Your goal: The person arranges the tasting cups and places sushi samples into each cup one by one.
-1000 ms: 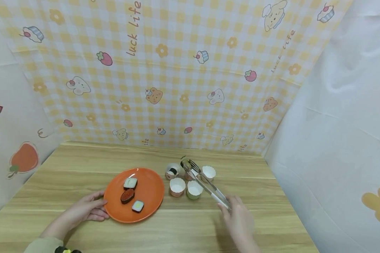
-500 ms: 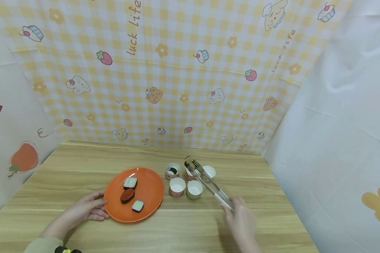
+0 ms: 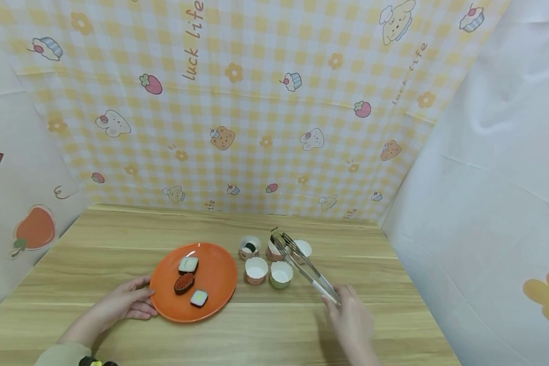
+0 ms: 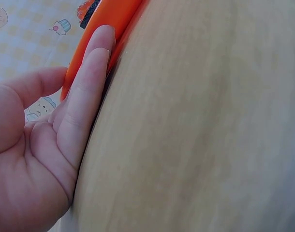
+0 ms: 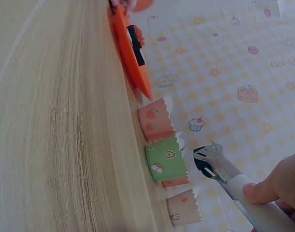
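Observation:
My left hand [image 3: 130, 301] holds the left rim of an orange plate [image 3: 219, 287], thumb at the upper edge and fingers against the underside. On the plate lie a white-topped sushi piece [image 3: 188, 265], a red roe sushi [image 3: 184, 283] and a small square sushi roll [image 3: 199, 298]. My right hand [image 3: 351, 323] grips the metal tongs [image 3: 314, 284] by their pale handles. Between the tong tips is a dark-wrapped sushi piece with a greenish top [image 3: 278, 237], over the back middle paper cup [image 3: 274, 251]. Whether it touches the cup I cannot tell.
Right of the plate stand a back left cup [image 3: 249, 254] with a black-and-white sushi inside, a pinkish front cup [image 3: 256, 277], a green front cup [image 3: 280, 280] and a back right cup [image 3: 304, 248]. A checked cloth [image 3: 256, 101] hangs behind the wooden table [image 3: 256, 335].
The tongs and the sushi in them have shifted right and slightly lower, ending over the back middle cup. My right hand moved right a little with them. Left hand and plate stay put.

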A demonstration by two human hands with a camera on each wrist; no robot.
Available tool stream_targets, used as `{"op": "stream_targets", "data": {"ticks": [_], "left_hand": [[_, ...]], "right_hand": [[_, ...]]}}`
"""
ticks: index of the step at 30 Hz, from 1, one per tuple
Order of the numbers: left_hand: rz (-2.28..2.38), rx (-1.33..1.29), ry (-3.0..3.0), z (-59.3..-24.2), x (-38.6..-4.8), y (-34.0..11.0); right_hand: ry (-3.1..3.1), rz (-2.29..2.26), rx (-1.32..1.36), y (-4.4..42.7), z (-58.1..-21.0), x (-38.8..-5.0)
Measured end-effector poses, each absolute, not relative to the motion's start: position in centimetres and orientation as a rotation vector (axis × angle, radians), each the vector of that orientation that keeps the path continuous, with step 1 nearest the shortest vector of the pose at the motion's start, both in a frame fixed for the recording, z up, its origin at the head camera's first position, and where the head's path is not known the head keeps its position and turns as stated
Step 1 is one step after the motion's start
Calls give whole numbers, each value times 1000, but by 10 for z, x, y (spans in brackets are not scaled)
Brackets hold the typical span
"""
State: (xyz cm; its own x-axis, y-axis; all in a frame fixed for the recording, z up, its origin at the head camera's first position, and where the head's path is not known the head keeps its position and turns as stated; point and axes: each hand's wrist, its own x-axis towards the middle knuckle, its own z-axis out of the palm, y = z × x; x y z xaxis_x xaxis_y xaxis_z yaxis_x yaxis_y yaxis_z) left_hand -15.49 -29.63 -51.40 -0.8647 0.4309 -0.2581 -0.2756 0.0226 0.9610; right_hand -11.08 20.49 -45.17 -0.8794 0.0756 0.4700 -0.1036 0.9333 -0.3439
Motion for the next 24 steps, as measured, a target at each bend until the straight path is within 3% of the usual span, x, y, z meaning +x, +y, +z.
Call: {"op": "stream_targets", "data": {"ticks": [24], "left_hand": [[1888,168,1819,-512,-154,-296]], "right_hand": [[-2688,455,4,206,-453,-116]]}}
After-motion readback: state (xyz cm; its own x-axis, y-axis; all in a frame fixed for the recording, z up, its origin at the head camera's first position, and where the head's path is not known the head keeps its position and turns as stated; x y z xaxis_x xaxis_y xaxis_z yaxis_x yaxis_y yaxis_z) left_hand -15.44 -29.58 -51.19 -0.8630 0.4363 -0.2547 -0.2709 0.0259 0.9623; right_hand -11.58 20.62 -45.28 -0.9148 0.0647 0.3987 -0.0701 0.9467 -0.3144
